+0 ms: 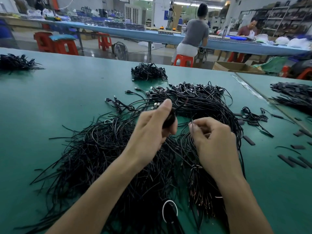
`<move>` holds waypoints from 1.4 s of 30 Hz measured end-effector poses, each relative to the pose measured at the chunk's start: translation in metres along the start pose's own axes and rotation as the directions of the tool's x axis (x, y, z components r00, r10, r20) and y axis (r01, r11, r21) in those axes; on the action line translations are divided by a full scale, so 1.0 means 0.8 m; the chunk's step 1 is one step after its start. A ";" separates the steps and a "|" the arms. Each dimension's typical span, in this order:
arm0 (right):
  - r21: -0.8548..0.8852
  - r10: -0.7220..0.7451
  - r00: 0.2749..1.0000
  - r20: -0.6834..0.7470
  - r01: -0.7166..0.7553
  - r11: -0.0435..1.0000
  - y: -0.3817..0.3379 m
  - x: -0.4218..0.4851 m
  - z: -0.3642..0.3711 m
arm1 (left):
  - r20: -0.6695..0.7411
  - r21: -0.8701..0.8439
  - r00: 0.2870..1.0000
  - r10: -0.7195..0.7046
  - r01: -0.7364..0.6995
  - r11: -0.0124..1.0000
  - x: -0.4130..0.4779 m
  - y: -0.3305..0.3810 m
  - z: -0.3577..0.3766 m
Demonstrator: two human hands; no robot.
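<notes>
The wire is thin and black. Its free end stands up just above the right hand, which pinches it between thumb and forefinger over the middle of the table; the rest of it runs down into the pile, where I cannot follow it. Just beside it, the left hand is curled round a small bunch of black cables, with the thumb lying along the top. The work seems to be picking cables 1 by 1 and gathering them into the bunch. I judge it is far from finished: the bunch is small, while the pile under both forearms is large, loose and tangled, with its plug ends toward the far side. 1 bundle, apparently complete, lies further back, well apart from the hands. Short black sleeves lie scattered to the right, and a white ring lies on the pile near the front edge.
</notes>
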State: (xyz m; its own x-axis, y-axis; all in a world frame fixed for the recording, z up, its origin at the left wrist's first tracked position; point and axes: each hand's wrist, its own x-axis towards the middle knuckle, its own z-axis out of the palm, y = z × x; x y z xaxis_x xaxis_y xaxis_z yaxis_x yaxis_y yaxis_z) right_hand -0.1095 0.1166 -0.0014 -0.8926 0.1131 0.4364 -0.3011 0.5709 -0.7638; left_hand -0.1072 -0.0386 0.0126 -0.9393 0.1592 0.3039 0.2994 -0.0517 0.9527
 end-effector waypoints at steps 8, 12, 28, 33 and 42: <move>0.083 -0.158 0.964 0.215 0.143 0.986 -0.031 -0.007 -0.008 | 0.120 0.064 0.991 0.059 -0.067 0.996 -0.005 0.005 0.008; 0.008 -0.071 0.965 0.253 0.071 0.997 -0.024 -0.007 -0.001 | 0.194 0.036 0.975 0.113 -0.122 0.992 -0.008 0.008 0.006; 0.798 0.118 0.976 0.182 -0.217 0.562 -0.047 -0.005 -0.023 | 0.096 -0.017 0.994 0.052 -0.051 0.999 -0.008 0.000 0.011; 0.735 0.064 0.856 0.512 -0.476 0.484 -0.040 -0.005 -0.028 | 0.090 -0.137 0.985 0.148 -0.135 0.981 -0.010 0.006 0.013; 0.684 0.105 0.856 0.506 -0.473 0.555 -0.038 -0.003 -0.021 | 0.022 -0.146 0.995 0.096 -0.092 0.985 -0.013 0.008 0.020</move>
State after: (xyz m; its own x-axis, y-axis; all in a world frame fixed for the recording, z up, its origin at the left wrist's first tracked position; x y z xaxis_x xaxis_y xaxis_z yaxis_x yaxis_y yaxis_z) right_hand -0.0925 0.1125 0.0285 -0.9655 -0.2551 0.0524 0.0255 -0.2927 -0.9559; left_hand -0.0932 -0.0245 0.0153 -0.9024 0.1749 0.3939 0.3568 -0.2095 0.9104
